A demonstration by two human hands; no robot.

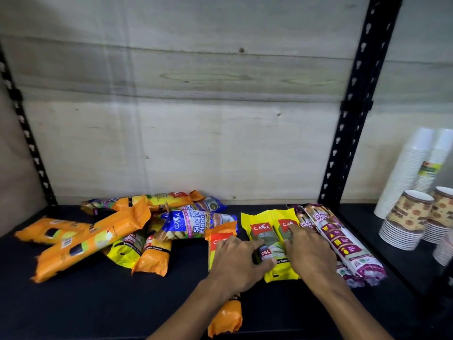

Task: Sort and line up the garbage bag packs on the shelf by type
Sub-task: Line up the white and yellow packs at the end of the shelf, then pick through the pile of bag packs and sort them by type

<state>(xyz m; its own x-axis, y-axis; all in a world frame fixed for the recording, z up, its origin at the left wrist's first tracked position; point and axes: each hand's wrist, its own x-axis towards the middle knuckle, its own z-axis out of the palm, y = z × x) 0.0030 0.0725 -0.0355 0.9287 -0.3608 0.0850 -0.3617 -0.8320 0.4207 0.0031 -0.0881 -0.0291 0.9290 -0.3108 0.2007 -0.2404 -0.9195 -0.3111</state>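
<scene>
Two bare forearms came into view from the bottom edge, each ending in a bare hand: the left hand [236, 262] and the right hand [309, 255]. No sleeves covered the forearms, and neither wrist nor any finger carried a watch, band, ring or glove.

A pale wooden back panel [186, 119] with knots and grain closes off the rear. Two black perforated metal uprights frame the bay, one at the left [23, 126] and one at the right [355, 111]. Beyond the right upright, tall stacks of white paper cups [407, 173] lean against the rear, and shorter stacks of brown patterned paper cups [409, 214] stand in front of them.
</scene>
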